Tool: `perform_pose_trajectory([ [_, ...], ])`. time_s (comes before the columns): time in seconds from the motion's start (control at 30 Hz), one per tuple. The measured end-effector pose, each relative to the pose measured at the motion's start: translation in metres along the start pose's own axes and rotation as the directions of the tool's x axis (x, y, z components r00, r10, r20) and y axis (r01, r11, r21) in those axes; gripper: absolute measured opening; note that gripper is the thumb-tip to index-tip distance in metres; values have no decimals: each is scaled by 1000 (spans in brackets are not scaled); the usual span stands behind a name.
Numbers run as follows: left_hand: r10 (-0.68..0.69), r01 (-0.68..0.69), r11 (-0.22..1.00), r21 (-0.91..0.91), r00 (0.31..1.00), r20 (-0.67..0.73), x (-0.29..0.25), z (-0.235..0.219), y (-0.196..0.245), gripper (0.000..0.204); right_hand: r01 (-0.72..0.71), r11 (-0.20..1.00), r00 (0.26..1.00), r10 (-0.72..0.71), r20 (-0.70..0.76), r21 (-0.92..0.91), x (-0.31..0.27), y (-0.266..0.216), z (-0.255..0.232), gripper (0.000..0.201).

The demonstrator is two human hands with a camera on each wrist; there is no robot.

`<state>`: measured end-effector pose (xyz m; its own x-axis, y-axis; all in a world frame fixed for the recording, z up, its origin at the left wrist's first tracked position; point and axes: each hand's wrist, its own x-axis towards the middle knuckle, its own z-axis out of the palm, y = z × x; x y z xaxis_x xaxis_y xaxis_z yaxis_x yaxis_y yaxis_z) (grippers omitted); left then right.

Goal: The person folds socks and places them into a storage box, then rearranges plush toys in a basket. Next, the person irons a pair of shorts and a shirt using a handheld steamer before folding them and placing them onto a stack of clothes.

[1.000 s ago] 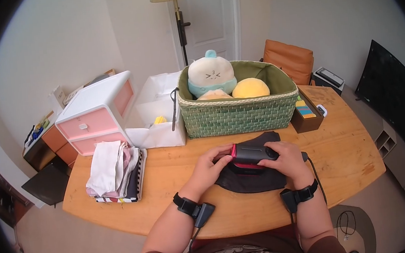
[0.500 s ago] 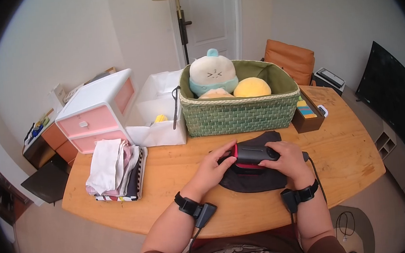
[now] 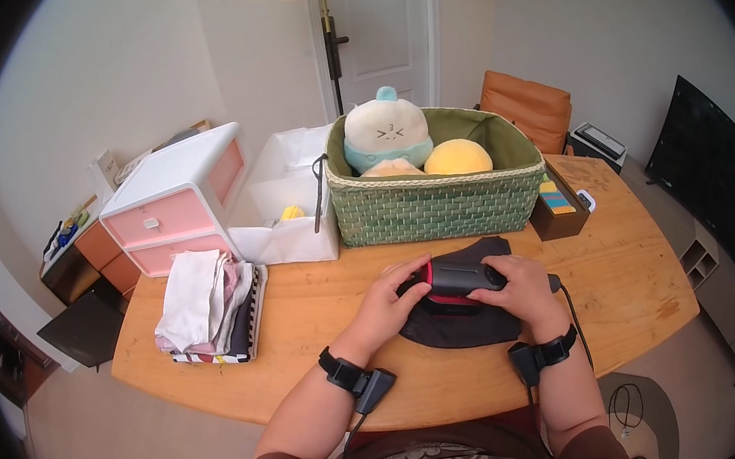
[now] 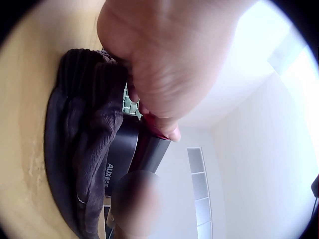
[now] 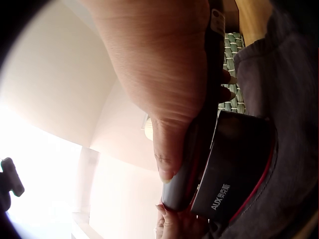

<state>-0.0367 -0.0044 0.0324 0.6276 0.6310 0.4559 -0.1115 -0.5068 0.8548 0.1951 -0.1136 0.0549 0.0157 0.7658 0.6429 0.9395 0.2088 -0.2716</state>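
Observation:
A black handheld iron [image 3: 456, 277] with a red band lies over dark cloth [image 3: 457, 327] on the wooden table. My left hand [image 3: 384, 306] holds the iron's red-banded end between thumb and fingers. The other end is gripped by my right hand [image 3: 524, 290], its thumb along the top. In the right wrist view the iron's head [image 5: 234, 164] meets the dark cloth [image 5: 294, 129]. Folds of the cloth [image 4: 94, 124] rise beside the iron in the left wrist view. The underside of the iron is hidden.
Folded clothes [image 3: 202, 307] are stacked at the left, before a white and pink drawer unit [image 3: 163, 215]. Behind the iron stand a white bin [image 3: 298, 245] and a green basket [image 3: 436, 209] of plush toys. A brown box [image 3: 561, 221] is at the right; a black cord [image 3: 573, 316] runs beside my right arm.
Both hands and the iron are nearly still over the last second; my left hand has shifted slightly to the right. The view has tilted a little.

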Motion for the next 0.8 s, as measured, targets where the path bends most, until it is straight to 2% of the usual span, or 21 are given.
perform_pose_trajectory([
  [0.3, 37, -37, 999, 14, 999, -37, -1, 5, -5, 42, 15, 999, 999, -16, -35, -39, 0, 0, 3, 57],
  [0.37, 16, -16, 996, 90, 1000, 1, -2, 4, -7, 44, -53, 998, 997, 55, 57, -38, 0, -2, 0, 56],
  [0.4, 17, -18, 996, 87, 1000, 17, -2, 3, -8, 44, -67, 997, 996, 70, 51, -42, 0, -2, 1, 56],
  [0.5, -37, 36, 997, 69, 999, 8, -2, 6, -9, 44, -24, 997, 1000, 24, -2, -68, -1, -3, 2, 60],
  [0.57, -65, 61, 996, -60, 996, -68, -3, 10, -13, 43, -30, 997, 998, 35, 61, -71, 0, -10, -1, 65],
  [0.6, -63, 59, 996, -59, 996, -60, -3, 10, -15, 43, -36, 997, 998, 40, 56, -73, 0, -12, -2, 65],
  [0.67, -41, 40, 999, -10, 996, -75, -2, 10, -18, 44, 22, 981, 998, -11, 57, -195, 2, -18, -2, 70],
  [0.8, -25, 25, 1000, 5, 997, -68, -1, 12, -16, 46, 112, 977, 992, -99, 83, -179, 12, -37, 5, 76],
])
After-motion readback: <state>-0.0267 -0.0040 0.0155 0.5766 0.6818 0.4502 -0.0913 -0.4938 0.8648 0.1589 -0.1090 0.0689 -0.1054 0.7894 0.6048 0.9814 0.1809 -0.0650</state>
